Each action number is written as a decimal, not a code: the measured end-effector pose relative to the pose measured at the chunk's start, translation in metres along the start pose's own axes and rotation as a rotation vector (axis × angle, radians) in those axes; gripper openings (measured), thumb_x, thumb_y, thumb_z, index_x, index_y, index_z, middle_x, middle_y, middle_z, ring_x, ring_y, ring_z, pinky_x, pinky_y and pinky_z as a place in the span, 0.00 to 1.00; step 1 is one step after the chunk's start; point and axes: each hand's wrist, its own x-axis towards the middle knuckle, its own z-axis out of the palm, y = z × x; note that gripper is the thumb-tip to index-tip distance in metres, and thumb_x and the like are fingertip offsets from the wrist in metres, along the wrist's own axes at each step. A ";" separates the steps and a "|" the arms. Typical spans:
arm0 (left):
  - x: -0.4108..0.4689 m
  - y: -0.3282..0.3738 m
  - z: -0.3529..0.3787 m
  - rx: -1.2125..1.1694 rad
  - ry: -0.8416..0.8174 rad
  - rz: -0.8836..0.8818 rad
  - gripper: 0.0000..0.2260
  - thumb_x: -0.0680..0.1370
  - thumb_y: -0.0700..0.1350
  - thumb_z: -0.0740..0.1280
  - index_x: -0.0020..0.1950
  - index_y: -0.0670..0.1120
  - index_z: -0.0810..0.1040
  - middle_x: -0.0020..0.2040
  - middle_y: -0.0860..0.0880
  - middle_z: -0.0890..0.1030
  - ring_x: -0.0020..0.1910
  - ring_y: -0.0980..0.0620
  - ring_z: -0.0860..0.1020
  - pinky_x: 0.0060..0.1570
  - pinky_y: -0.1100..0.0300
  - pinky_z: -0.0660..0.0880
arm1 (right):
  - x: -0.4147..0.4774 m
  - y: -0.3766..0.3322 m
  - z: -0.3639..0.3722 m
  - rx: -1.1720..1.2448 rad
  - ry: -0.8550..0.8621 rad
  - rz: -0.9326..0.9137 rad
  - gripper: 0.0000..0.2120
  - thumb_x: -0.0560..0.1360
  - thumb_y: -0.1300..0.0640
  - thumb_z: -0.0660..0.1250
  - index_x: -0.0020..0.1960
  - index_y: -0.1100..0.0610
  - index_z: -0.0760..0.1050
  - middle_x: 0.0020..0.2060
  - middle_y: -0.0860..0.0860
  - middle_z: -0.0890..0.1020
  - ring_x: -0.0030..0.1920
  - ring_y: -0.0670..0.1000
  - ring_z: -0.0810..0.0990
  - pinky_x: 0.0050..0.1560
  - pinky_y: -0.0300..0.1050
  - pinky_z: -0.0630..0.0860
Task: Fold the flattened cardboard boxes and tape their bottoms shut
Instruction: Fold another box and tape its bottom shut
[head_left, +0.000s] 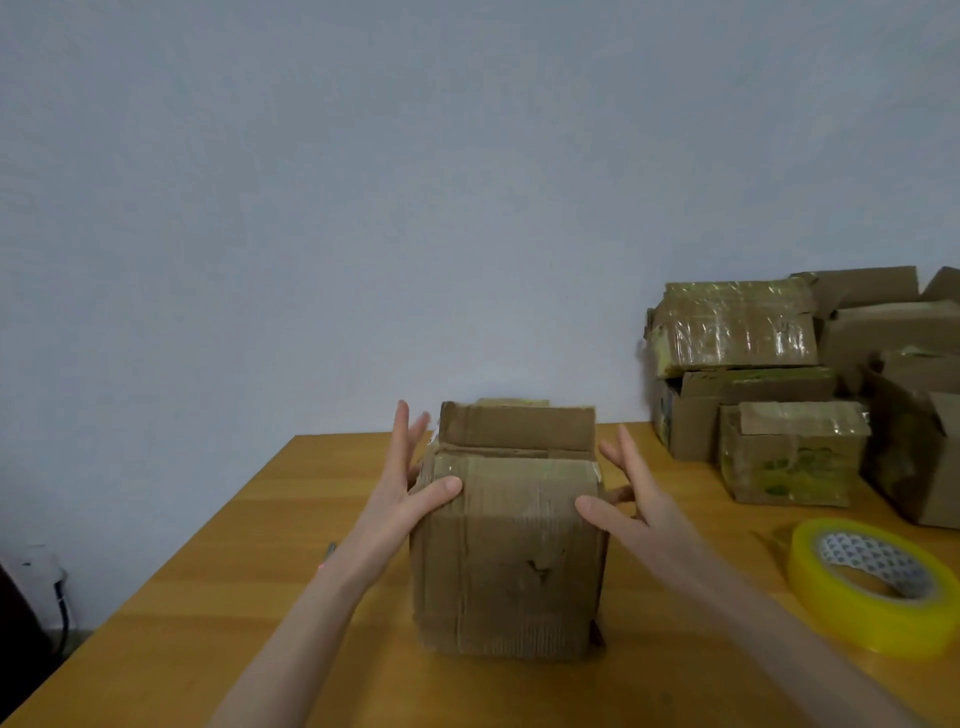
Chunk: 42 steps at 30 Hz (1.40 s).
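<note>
Left hand (410, 483): on a bare forearm running up from the bottom edge of the frame; fingers straight and spread along the left side of the cardboard box (509, 561), thumb pressed flat on its front face; nothing gripped.
Right hand (634, 499): mirrored it at the box's upper right corner, fingers straight and splayed beside the right side, thumb tip touching the front face; nothing gripped.
Cardboard box: stood upright at lower centre on the table (208, 597), between the two hands; plain worn brown, no readable print.
Flap (519, 428): stood up at the box's far top edge.
Tape roll (852, 618): yellow-tinted, lay flat at lower right, apart from the box; grey-and-white pattern on the core, unreadable.
Box pile (737, 332): stacked at right against the wall (363, 182), several glossy with tape.
Small box (789, 462): at the pile's front; green printed marks, too blurred to read.
</note>
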 end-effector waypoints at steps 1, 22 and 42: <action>-0.001 -0.001 -0.001 0.021 -0.019 -0.005 0.49 0.62 0.67 0.69 0.74 0.67 0.43 0.73 0.64 0.60 0.64 0.71 0.65 0.56 0.71 0.66 | 0.004 0.001 -0.001 0.013 -0.006 -0.015 0.50 0.66 0.35 0.63 0.75 0.46 0.36 0.69 0.36 0.59 0.56 0.41 0.70 0.53 0.40 0.71; -0.001 -0.005 0.013 0.160 0.011 0.026 0.17 0.73 0.52 0.57 0.58 0.55 0.78 0.65 0.63 0.68 0.65 0.70 0.63 0.60 0.73 0.61 | 0.016 0.005 -0.004 -0.081 -0.135 -0.146 0.33 0.55 0.22 0.64 0.59 0.28 0.69 0.66 0.38 0.59 0.64 0.44 0.64 0.54 0.40 0.75; -0.005 0.024 0.064 1.247 -0.204 0.269 0.37 0.71 0.66 0.30 0.77 0.55 0.46 0.78 0.55 0.47 0.76 0.57 0.47 0.73 0.57 0.43 | -0.003 0.002 -0.012 -0.255 -0.082 -0.063 0.33 0.68 0.35 0.67 0.71 0.38 0.62 0.74 0.42 0.53 0.72 0.48 0.57 0.69 0.51 0.63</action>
